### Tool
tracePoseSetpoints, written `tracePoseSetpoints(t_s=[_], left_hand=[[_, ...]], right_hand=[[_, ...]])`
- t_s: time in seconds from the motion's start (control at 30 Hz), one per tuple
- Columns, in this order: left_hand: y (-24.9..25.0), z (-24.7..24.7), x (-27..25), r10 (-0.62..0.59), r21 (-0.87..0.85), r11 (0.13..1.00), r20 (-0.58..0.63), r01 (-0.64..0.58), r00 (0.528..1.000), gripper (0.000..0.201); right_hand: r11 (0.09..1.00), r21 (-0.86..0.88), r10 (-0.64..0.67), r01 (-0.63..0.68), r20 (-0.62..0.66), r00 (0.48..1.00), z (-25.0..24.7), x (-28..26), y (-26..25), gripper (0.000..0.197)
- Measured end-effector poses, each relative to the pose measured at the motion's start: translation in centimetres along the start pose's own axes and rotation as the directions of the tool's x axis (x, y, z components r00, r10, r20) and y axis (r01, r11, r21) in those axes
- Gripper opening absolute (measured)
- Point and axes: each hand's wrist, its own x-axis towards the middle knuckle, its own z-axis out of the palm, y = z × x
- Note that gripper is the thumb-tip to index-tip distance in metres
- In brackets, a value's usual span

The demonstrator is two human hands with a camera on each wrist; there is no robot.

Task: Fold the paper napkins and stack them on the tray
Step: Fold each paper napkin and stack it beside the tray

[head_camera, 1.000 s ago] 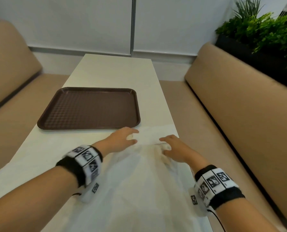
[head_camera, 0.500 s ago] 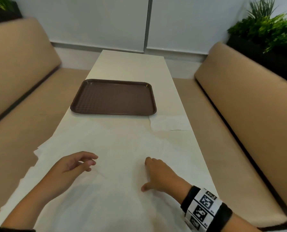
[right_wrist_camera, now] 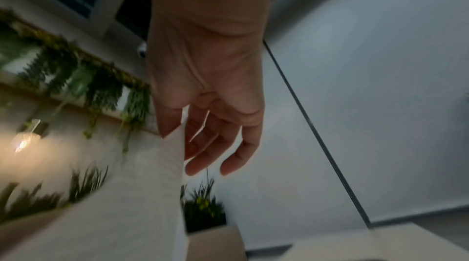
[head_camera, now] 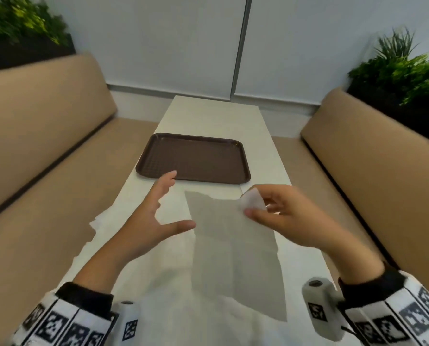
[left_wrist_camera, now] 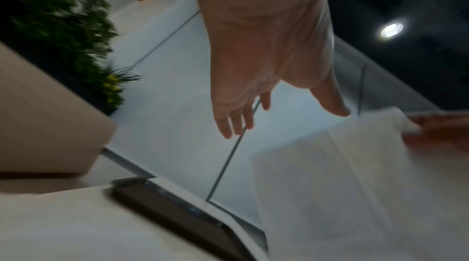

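Note:
My right hand [head_camera: 263,208] pinches the top right corner of a white paper napkin [head_camera: 233,250] between thumb and forefinger and holds it up above the table; the sheet hangs down, unfolded. The right wrist view shows the napkin [right_wrist_camera: 127,195] hanging from the thumb. To its left my left hand [head_camera: 158,213] is spread wide in the air and holds nothing, its thumb near the napkin's left edge. The left wrist view shows the left hand [left_wrist_camera: 253,116] with straight fingers beside the napkin [left_wrist_camera: 342,185]. The brown tray [head_camera: 193,158] lies bare beyond both hands.
Several more white napkins [head_camera: 123,245] lie spread over the near part of the narrow cream table [head_camera: 216,116]. Tan benches [head_camera: 46,121] run along both sides, with planters [head_camera: 403,78] behind them. A white wall closes the far end.
Both hands have risen off the table. The right hand has picked up one napkin by a corner, and the left hand has opened wide beside it. The view has pulled back.

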Motion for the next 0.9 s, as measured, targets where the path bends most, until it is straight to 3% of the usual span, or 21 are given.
tracePoseSetpoints(t_s=[0.07,0.13,0.23,0.33,0.43,0.53,0.73,0.83,0.9], left_hand=[[1.1,0.5,1.1,-0.053,-0.132,0.989,0.078,0.063,0.996,0.127],[1.7,1.3,1.6,-0.073,-0.351,0.924,0.224,0.151,0.972,0.135],[2.8,2.5,1.3,-0.028,-0.476,0.855,0.349,0.204,0.937,0.100],[3.5,3.4,1.8,-0.036,-0.519,0.834,0.287,0.187,0.957,0.081],[3.9,3.4,2.6,-0.044,-0.554,0.816,0.223,0.164,0.974,0.068],[4.0,3.0,2.9,-0.017,-0.571,0.808,0.223,0.145,0.975,0.065],[3.8,1.9,3.4,0.065,-0.641,0.762,0.214,0.090,0.975,0.061],[3.3,1.5,3.7,0.046,-0.684,0.726,0.146,0.068,0.988,0.058],[2.8,1.1,3.8,0.023,-0.681,0.730,0.121,0.066,0.992,0.040]], right_hand=[[0.983,0.182,-0.018,0.026,-0.046,0.999,-1.9,0.0,-1.3,0.016],[0.940,0.341,0.024,0.025,-0.137,0.990,-3.2,0.2,-1.5,0.024],[0.880,0.471,0.108,0.053,-0.308,0.945,-4.3,0.5,-1.0,0.028],[0.809,0.582,0.130,0.080,-0.310,0.942,-4.8,-0.3,-0.1,0.038],[0.891,0.451,0.138,-0.050,-0.164,0.977,-4.7,-1.7,1.3,0.058],[0.954,0.285,0.148,-0.099,-0.157,0.976,-4.4,-2.3,2.4,0.041],[0.947,0.320,0.068,0.018,-0.254,0.965,-3.8,-1.9,4.0,0.022],[0.963,0.268,0.038,0.018,-0.203,0.978,-3.8,-1.9,4.8,0.045],[0.978,0.207,0.000,0.041,-0.195,0.981,-3.9,-2.0,5.1,0.057]])
